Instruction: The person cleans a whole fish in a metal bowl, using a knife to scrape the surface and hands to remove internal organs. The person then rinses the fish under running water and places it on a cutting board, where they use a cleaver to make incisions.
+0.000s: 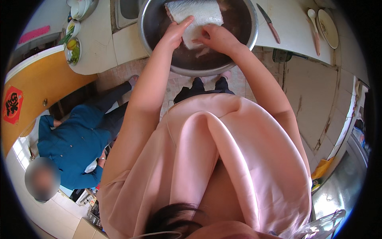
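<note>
A large piece of fish (198, 15) with pale, silvery skin lies in a wide metal basin (254, 28). Dark, murky-looking liquid surrounds it. My left hand (178, 32) holds the fish by its left side, thumb on top of the skin and the other fingers hidden beneath. Against the lower right part of the fish, my right hand (220, 37) has its fingers curled and touching the surface; whether they pinch anything is unclear. A small pale scrap (203, 53) shows in the liquid just below the fish.
Right of the basin, a knife (270, 25) lies on the counter (291, 18), with a ladle (313, 27) and an oval plate (327, 28) farther right. A sink (129, 10) and vegetable bowls (73, 51) are on the left. Another person (74, 137) in blue is at my left.
</note>
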The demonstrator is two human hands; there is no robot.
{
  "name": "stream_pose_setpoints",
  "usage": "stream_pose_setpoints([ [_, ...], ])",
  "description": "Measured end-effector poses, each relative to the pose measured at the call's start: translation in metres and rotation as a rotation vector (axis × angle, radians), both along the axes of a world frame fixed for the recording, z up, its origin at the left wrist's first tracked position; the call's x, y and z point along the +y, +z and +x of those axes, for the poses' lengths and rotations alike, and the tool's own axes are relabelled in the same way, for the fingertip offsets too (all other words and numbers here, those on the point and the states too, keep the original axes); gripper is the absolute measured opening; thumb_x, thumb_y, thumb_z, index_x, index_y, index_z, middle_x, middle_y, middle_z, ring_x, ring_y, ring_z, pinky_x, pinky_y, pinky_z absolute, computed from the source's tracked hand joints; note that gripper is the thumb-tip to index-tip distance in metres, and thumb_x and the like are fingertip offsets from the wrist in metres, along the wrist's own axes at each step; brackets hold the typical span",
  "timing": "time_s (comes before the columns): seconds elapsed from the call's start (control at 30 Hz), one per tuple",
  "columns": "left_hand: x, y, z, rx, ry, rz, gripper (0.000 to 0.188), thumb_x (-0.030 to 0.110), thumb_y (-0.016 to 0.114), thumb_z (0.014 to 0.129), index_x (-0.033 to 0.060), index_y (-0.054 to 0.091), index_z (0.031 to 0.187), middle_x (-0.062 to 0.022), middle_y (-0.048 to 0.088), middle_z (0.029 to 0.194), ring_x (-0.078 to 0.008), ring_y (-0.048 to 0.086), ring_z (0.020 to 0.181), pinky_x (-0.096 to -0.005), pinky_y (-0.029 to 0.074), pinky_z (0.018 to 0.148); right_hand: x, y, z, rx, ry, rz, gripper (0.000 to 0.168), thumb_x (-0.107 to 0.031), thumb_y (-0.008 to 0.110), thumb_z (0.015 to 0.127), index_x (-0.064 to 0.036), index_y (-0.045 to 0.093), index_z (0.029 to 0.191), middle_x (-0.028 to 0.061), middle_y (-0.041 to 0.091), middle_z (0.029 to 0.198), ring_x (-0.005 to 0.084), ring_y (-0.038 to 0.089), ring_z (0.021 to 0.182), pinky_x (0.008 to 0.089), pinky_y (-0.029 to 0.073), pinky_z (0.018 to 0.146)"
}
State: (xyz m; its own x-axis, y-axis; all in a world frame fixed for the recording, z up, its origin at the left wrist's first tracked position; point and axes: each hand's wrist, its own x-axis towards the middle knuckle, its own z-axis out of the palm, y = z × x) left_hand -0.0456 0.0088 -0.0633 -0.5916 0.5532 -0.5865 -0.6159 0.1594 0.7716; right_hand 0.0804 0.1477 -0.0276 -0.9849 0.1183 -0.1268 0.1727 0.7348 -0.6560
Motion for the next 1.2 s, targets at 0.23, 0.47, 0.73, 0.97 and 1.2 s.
stream_pose_setpoints([
  [0.23,-0.014,-0.026,-0.001,0.208,-0.518,-0.039,0.059,0.030,0.076,0.073,-0.0010,0.055,0.118,-0.0088,0.062,0.110,-0.0206,0.057,0.099,-0.0324,0.043,0.086,0.003,-0.048,-0.004,-0.489,0.053,0.288,0.027,-0.026,0.061,0.078,-0.005,0.067,0.093,0.0197,0.064,0.097,0.0338,0.061,0.093,0.0405,0.048,0.081],
  [0.47,0.001,-0.003,0.002,-0.103,-0.352,0.025,0.050,0.027,0.073,0.077,-0.0019,0.056,0.114,-0.0098,0.062,0.108,-0.0202,0.060,0.096,-0.0334,0.047,0.083,-0.035,-0.023,-0.001,-0.287,-0.024,0.235,0.028,-0.030,0.059,0.079,-0.004,0.065,0.086,0.0166,0.065,0.086,0.0332,0.063,0.084,0.0428,0.049,0.076],
  [0.73,0.001,0.007,-0.015,0.245,-0.498,-0.008,0.052,0.024,0.073,0.076,-0.0031,0.054,0.117,-0.0102,0.061,0.112,-0.0187,0.058,0.100,-0.0316,0.045,0.087,-0.042,-0.017,0.004,-0.325,-0.054,0.393,0.028,-0.027,0.050,0.087,-0.006,0.064,0.099,0.0127,0.063,0.102,0.0317,0.057,0.099,0.0412,0.047,0.085],
  [0.97,-0.011,-0.043,-0.021,0.677,-0.703,-0.266,0.053,0.022,0.076,0.068,-0.0005,0.058,0.113,-0.0128,0.062,0.111,-0.0231,0.057,0.101,-0.0318,0.043,0.090,-0.009,-0.045,0.006,-0.407,-0.400,0.296,0.036,-0.018,0.050,0.081,0.003,0.054,0.110,0.0219,0.049,0.118,0.0381,0.049,0.109,0.0440,0.044,0.090],
  [1.2,0.002,0.018,-0.033,-0.375,0.006,0.383,0.047,0.024,0.069,0.080,0.0028,0.053,0.119,-0.0103,0.059,0.116,-0.0240,0.055,0.108,-0.0380,0.041,0.096,0.033,-0.047,-0.014,-0.081,-0.738,-0.867,0.058,-0.032,0.062,0.078,0.000,0.043,0.123,0.0120,0.056,0.107,0.0245,0.056,0.095,0.0361,0.044,0.080],
])
